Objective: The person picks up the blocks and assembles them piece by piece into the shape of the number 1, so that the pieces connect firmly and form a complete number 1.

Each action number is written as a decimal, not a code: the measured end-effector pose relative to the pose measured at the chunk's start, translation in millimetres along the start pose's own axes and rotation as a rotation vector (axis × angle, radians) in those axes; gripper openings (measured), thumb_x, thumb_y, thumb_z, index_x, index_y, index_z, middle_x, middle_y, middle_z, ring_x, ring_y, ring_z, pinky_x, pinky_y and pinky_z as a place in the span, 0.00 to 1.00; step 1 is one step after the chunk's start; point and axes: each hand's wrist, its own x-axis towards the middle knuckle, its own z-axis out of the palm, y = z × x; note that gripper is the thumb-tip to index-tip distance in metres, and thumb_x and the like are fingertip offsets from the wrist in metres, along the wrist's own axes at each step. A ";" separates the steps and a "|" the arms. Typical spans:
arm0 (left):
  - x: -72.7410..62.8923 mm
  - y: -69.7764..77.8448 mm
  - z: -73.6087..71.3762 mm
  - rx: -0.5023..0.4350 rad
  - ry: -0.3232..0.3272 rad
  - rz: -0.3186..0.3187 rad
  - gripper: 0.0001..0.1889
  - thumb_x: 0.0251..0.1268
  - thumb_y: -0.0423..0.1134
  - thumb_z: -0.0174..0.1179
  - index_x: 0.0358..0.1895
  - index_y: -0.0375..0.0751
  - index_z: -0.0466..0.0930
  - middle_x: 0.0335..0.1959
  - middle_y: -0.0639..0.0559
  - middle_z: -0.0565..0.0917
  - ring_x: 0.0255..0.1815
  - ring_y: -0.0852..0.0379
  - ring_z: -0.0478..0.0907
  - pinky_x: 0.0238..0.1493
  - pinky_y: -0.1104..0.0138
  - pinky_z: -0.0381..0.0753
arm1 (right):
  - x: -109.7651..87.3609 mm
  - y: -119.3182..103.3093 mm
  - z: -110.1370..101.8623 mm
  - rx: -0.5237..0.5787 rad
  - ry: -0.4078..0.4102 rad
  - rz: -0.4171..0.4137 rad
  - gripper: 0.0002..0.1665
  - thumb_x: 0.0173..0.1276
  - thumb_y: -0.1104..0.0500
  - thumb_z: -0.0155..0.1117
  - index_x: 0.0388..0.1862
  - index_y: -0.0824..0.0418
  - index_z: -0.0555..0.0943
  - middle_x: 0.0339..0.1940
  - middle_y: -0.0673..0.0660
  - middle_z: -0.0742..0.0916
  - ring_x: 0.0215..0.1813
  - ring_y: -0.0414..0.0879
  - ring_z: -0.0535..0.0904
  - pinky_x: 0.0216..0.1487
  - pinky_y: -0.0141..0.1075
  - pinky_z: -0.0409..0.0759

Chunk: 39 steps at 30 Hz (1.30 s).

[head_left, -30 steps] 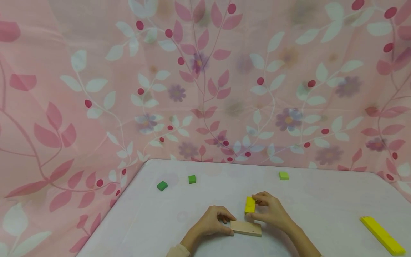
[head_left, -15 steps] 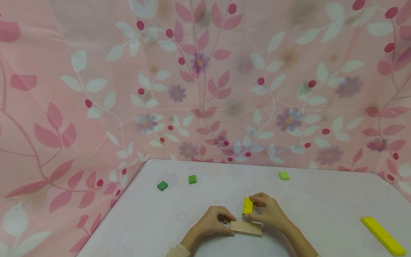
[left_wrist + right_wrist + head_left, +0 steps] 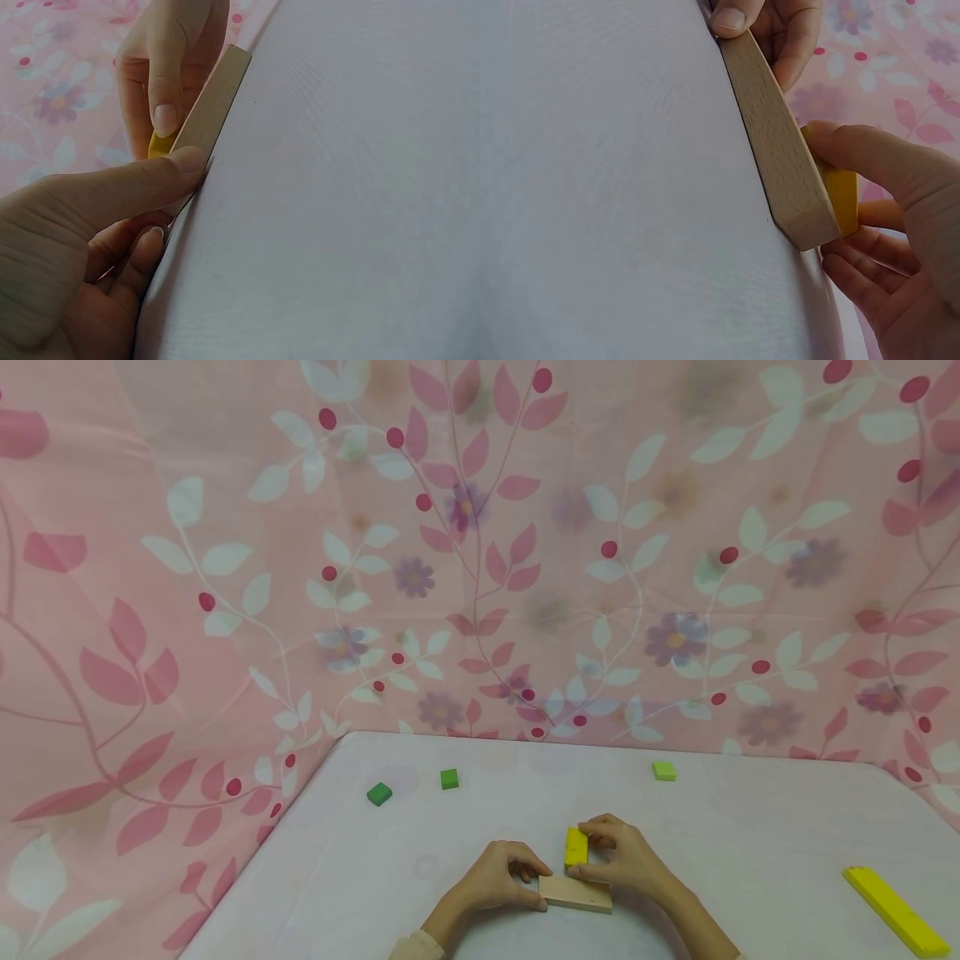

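Observation:
A plain wooden block (image 3: 575,894), long and flat, lies on the white tabletop near the front. My left hand (image 3: 498,878) grips its left end, thumb on the near side and fingers behind, as the left wrist view shows with the thumb across the wood (image 3: 214,97). Just behind the block, my right hand (image 3: 626,860) pinches a short yellow block (image 3: 576,847) between thumb and fingers. In the right wrist view the yellow block (image 3: 841,196) shows behind the wooden one, partly hidden by it, with the right thumb on its upper end.
Two green blocks (image 3: 379,794) sit at the back left of the table (image 3: 300,877). A light green block (image 3: 663,771) lies at the back right. A long yellow strip (image 3: 896,910) lies at the far right front. Floral pink cloth (image 3: 480,568) hangs behind.
My right hand has brought the yellow block slightly left and nearer, toward the wooden block. My left hand and the wooden block have stayed in place.

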 end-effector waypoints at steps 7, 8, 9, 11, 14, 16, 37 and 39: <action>2.5 -11.7 0.6 -0.009 0.000 0.014 0.16 0.40 0.26 0.73 0.38 0.33 0.86 0.34 0.50 0.85 0.30 0.67 0.76 0.35 0.73 0.78 | 0.1 2.1 0.3 -0.007 -0.033 0.011 0.33 0.51 0.51 0.75 0.48 0.73 0.79 0.44 0.59 0.82 0.42 0.51 0.78 0.45 0.44 0.80; 3.1 -15.1 0.8 -0.011 -0.001 0.014 0.16 0.40 0.27 0.74 0.38 0.34 0.86 0.34 0.51 0.85 0.30 0.68 0.76 0.35 0.73 0.78 | 0.3 2.4 0.2 -0.004 -0.037 0.016 0.33 0.51 0.51 0.75 0.48 0.73 0.79 0.44 0.59 0.82 0.43 0.51 0.78 0.45 0.44 0.80; 3.7 -17.2 0.8 -0.012 -0.003 0.012 0.16 0.40 0.28 0.74 0.38 0.35 0.86 0.34 0.53 0.85 0.30 0.68 0.76 0.36 0.74 0.78 | 0.4 2.7 0.2 -0.003 -0.041 0.020 0.33 0.51 0.51 0.75 0.48 0.73 0.79 0.44 0.59 0.82 0.43 0.51 0.78 0.45 0.44 0.80; 4.1 -18.8 0.6 -0.010 -0.008 0.009 0.16 0.40 0.29 0.75 0.38 0.36 0.86 0.33 0.56 0.85 0.30 0.68 0.76 0.36 0.74 0.78 | 0.4 3.2 0.1 -0.006 -0.048 0.032 0.32 0.51 0.51 0.75 0.49 0.72 0.80 0.44 0.58 0.82 0.44 0.51 0.78 0.46 0.44 0.80; 4.4 -19.5 0.5 0.001 -0.011 0.018 0.16 0.40 0.31 0.75 0.38 0.36 0.86 0.33 0.58 0.84 0.30 0.69 0.76 0.36 0.74 0.78 | 0.4 2.7 -0.3 -0.008 -0.054 0.049 0.32 0.51 0.50 0.75 0.49 0.71 0.80 0.45 0.58 0.82 0.44 0.52 0.79 0.46 0.44 0.80; 4.7 -20.5 0.3 0.004 -0.012 0.027 0.16 0.41 0.31 0.75 0.38 0.36 0.86 0.33 0.58 0.84 0.30 0.69 0.76 0.36 0.74 0.78 | 0.1 2.1 -0.4 -0.006 -0.056 0.052 0.32 0.52 0.50 0.74 0.49 0.71 0.80 0.45 0.58 0.82 0.44 0.52 0.79 0.47 0.44 0.80; 3.9 -18.3 0.2 0.015 -0.013 0.010 0.16 0.41 0.31 0.75 0.38 0.37 0.86 0.34 0.58 0.84 0.30 0.69 0.76 0.36 0.74 0.78 | -1.0 1.1 -0.2 0.012 -0.103 0.037 0.30 0.56 0.52 0.71 0.50 0.71 0.79 0.47 0.61 0.82 0.47 0.57 0.79 0.48 0.46 0.79; 3.8 -18.0 0.3 0.013 -0.014 0.005 0.16 0.41 0.31 0.75 0.38 0.37 0.86 0.34 0.57 0.84 0.30 0.69 0.76 0.36 0.74 0.77 | -1.0 0.6 -0.4 0.018 -0.103 0.025 0.30 0.56 0.51 0.71 0.50 0.71 0.79 0.47 0.61 0.82 0.48 0.58 0.79 0.48 0.47 0.79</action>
